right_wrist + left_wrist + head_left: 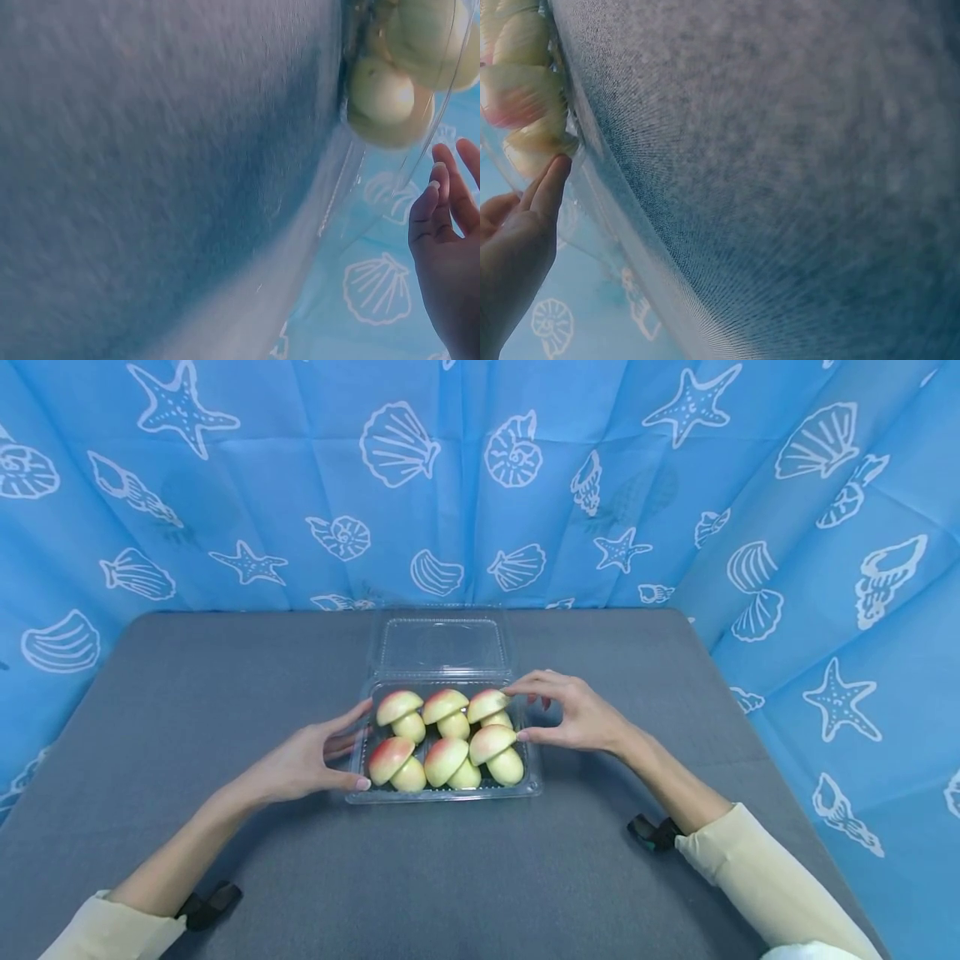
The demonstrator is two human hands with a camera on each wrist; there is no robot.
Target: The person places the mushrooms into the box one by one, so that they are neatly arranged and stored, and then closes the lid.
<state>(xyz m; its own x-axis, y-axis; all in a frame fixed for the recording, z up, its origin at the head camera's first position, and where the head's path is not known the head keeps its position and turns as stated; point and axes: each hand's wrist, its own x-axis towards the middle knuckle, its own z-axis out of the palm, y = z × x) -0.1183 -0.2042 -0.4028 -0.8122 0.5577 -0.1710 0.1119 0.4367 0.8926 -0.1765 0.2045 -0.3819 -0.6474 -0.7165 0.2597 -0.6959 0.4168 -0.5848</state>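
Note:
A clear plastic box [442,795] lies on the table with its hinged lid [441,643] folded back, away from me. Several pale yellow mushroom-shaped pieces [447,762] with red-blushed caps fill it in two rows. At the box's left side is my left hand [303,764], its fairly straight fingers along the wall and the thumb by the near left corner. My right hand [573,714] is at the right side, index fingertip beside the far right piece [489,704] and thumb near the close right piece [501,756]; whether they touch cannot be told.
The grey cloth-covered table [247,677] spreads around the box. A blue curtain [465,510] printed with white shells and starfish hangs behind and to the right. Black straps [208,906] are on both wrists.

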